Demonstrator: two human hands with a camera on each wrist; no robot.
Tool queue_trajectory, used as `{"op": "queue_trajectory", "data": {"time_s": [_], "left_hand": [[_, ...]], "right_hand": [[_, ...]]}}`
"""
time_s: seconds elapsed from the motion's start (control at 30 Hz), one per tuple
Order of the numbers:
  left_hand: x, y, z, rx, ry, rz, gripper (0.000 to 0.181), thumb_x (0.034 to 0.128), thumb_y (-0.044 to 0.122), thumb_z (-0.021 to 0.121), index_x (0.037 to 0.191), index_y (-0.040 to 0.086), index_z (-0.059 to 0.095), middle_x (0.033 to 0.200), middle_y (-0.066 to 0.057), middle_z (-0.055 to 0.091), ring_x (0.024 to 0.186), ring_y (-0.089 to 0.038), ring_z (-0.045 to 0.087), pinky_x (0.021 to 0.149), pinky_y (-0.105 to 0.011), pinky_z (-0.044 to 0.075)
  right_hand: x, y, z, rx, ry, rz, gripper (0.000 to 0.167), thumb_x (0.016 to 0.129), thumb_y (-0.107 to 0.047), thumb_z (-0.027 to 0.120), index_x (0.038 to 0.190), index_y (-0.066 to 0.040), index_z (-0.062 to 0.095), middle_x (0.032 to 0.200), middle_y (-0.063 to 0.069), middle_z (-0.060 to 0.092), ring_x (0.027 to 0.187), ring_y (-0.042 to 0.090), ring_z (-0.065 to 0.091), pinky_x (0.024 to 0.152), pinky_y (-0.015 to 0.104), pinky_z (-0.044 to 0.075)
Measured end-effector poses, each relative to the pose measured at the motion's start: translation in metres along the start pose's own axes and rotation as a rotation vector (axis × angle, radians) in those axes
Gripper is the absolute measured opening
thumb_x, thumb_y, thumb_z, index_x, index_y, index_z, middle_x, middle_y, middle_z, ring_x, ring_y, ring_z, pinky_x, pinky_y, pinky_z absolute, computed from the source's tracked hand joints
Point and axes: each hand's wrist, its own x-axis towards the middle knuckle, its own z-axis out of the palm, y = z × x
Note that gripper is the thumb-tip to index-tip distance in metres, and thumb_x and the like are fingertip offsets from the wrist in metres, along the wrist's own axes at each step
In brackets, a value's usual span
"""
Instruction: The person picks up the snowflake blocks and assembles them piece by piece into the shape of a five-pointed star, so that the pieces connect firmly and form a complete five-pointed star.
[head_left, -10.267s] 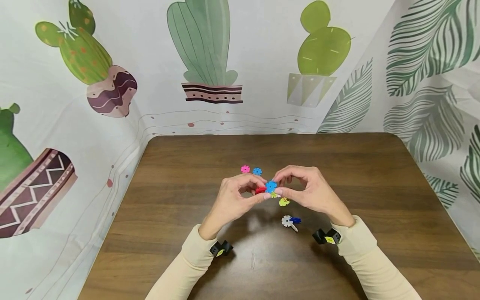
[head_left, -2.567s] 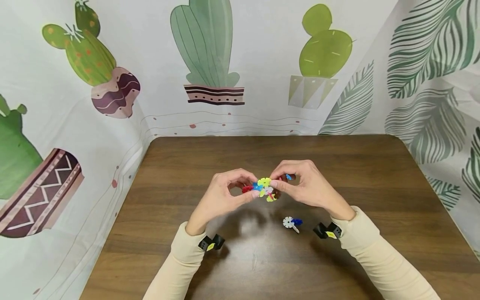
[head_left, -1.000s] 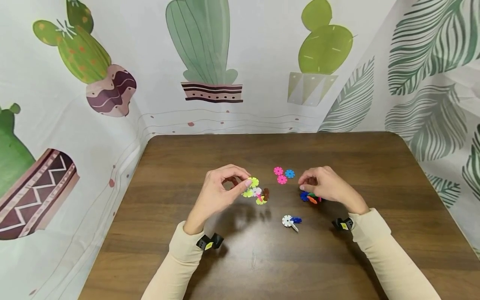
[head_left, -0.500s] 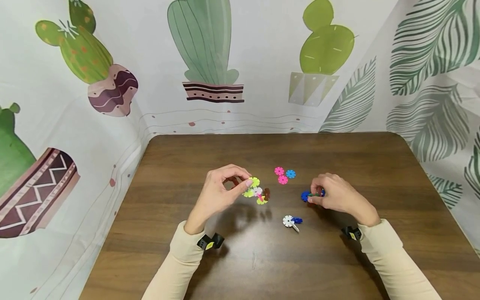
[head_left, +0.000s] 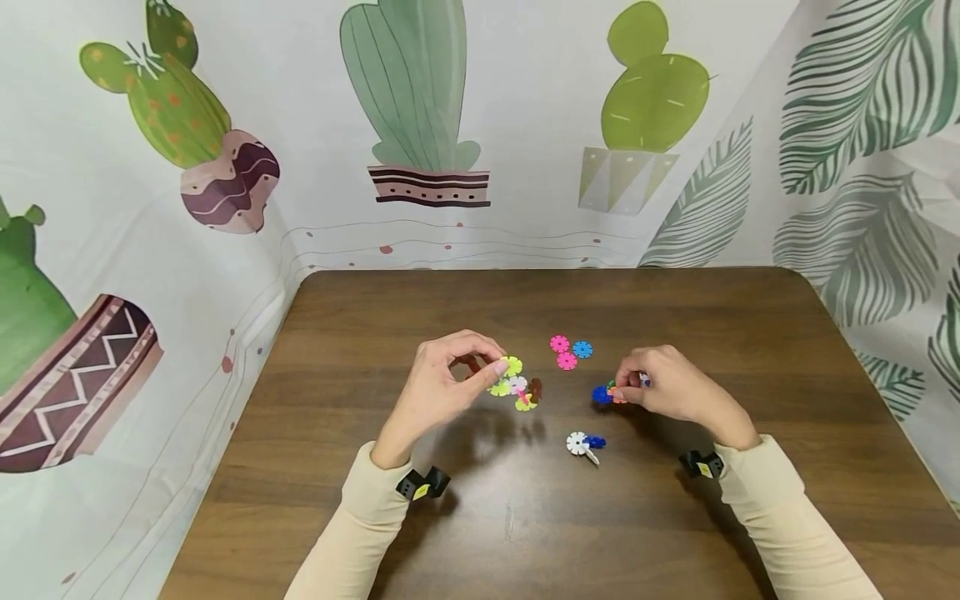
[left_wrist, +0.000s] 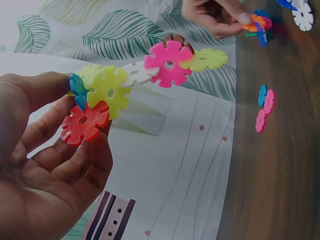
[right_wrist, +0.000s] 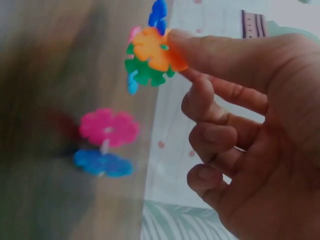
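My left hand (head_left: 442, 387) holds up a chain of interlocking flower-shaped plastic discs. In the left wrist view its red disc (left_wrist: 85, 122) lies by the fingers, and yellow-green, white, pink and brown discs reach outward from a blue one. My right hand (head_left: 675, 387) pinches a small cluster of the same discs between thumb and finger; the right wrist view shows its orange disc (right_wrist: 152, 48) over a green disc (right_wrist: 145, 72), with blue and pink ones at the edges. A joined pink disc (right_wrist: 109, 127) and blue disc (right_wrist: 102, 163) lie below that hand, blurred.
Two loose pink discs (head_left: 567, 361) and a light blue disc (head_left: 582, 349) lie together on the brown table (head_left: 480, 542), beyond and between the hands. Nearer stands a joined piece with a white disc (head_left: 577, 443) and dark blue disc (head_left: 595, 442). A printed cloth hangs behind.
Earlier both hands worked together on the left hand's chain. The right hand then let go, moved right and took hold of the orange, green and blue cluster. The left hand has stayed nearly still since.
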Motion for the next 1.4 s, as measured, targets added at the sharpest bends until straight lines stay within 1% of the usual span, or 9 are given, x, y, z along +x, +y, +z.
{"op": "queue_trajectory", "data": {"time_s": [0.1,0.27,0.37,0.5,0.63,0.87,1.07,1.2,1.4], "left_hand": [[0.000,0.000,0.001,-0.003,-0.003,-0.005,0.002,0.0947,0.013,0.081,0.095,0.015,0.082,0.099,0.001,0.080,0.082,-0.009,0.071,0.072,-0.030,0.062],[-0.002,0.000,0.002,-0.011,-0.005,-0.011,0.005,0.0944,0.013,0.081,0.095,0.018,0.082,0.099,0.002,0.079,0.082,-0.009,0.071,0.072,-0.031,0.061],[-0.002,-0.001,0.004,-0.014,-0.008,-0.010,0.009,0.0936,0.010,0.082,0.095,0.019,0.081,0.098,0.002,0.079,0.081,-0.009,0.070,0.072,-0.028,0.061],[-0.002,-0.001,0.006,-0.018,-0.016,-0.008,0.009,0.0938,0.010,0.082,0.095,0.019,0.082,0.098,0.002,0.079,0.082,-0.009,0.070,0.072,-0.026,0.060],[-0.003,-0.002,0.007,-0.012,-0.030,-0.004,0.010,0.0940,0.011,0.081,0.095,0.021,0.082,0.097,0.003,0.079,0.081,-0.008,0.070,0.072,-0.025,0.060],[-0.004,0.001,0.009,0.003,-0.067,-0.004,0.002,0.0950,0.016,0.083,0.096,0.016,0.082,0.093,0.003,0.078,0.078,-0.008,0.068,0.070,-0.024,0.059],[-0.004,0.005,0.012,0.009,-0.100,0.010,0.005,0.0947,0.019,0.084,0.096,0.015,0.083,0.091,0.004,0.078,0.079,-0.006,0.068,0.073,-0.032,0.062],[-0.003,0.009,0.014,0.023,-0.124,0.026,0.005,0.0945,0.018,0.084,0.096,0.014,0.083,0.092,0.004,0.078,0.080,-0.004,0.068,0.073,-0.035,0.062],[-0.003,0.012,0.015,0.013,-0.152,0.055,0.005,0.0942,0.018,0.084,0.094,0.013,0.082,0.094,0.003,0.079,0.080,-0.004,0.068,0.074,-0.025,0.060]], "right_hand": [[0.003,-0.004,-0.004,0.055,0.028,-0.027,0.021,0.083,-0.013,0.092,0.080,-0.025,0.075,0.076,-0.017,0.065,0.065,0.000,0.047,0.060,0.022,0.042],[0.005,-0.014,-0.011,0.218,0.038,0.002,0.018,0.087,-0.018,0.091,0.085,-0.029,0.077,0.073,-0.017,0.065,0.061,0.002,0.045,0.054,0.022,0.038],[0.006,-0.020,-0.015,0.358,0.022,0.020,0.012,0.091,-0.019,0.088,0.088,-0.025,0.078,0.074,-0.007,0.070,0.059,0.004,0.048,0.051,0.024,0.041],[0.010,-0.029,-0.017,0.529,0.014,-0.017,0.007,0.093,-0.012,0.084,0.092,-0.016,0.079,0.082,0.002,0.076,0.061,0.007,0.054,0.049,0.026,0.045],[0.015,-0.040,-0.015,0.664,0.027,-0.065,0.013,0.094,-0.002,0.081,0.094,-0.015,0.078,0.088,0.001,0.079,0.069,0.010,0.060,0.055,0.027,0.047],[0.025,-0.058,-0.014,0.796,0.069,-0.128,0.018,0.093,0.008,0.076,0.096,-0.010,0.076,0.088,-0.003,0.078,0.077,0.015,0.067,0.064,0.026,0.054],[0.033,-0.070,-0.013,0.933,0.055,-0.184,0.015,0.095,0.009,0.072,0.096,-0.006,0.073,0.087,-0.003,0.073,0.077,0.013,0.062,0.067,0.026,0.055],[0.037,-0.073,-0.011,0.961,0.029,-0.224,0.015,0.096,0.009,0.071,0.096,-0.006,0.073,0.087,-0.004,0.072,0.078,0.013,0.062,0.068,0.026,0.056],[0.040,-0.071,-0.007,0.964,-0.011,-0.288,0.008,0.096,0.004,0.074,0.096,-0.004,0.073,0.088,-0.004,0.072,0.078,0.014,0.062,0.070,0.027,0.057]]}}
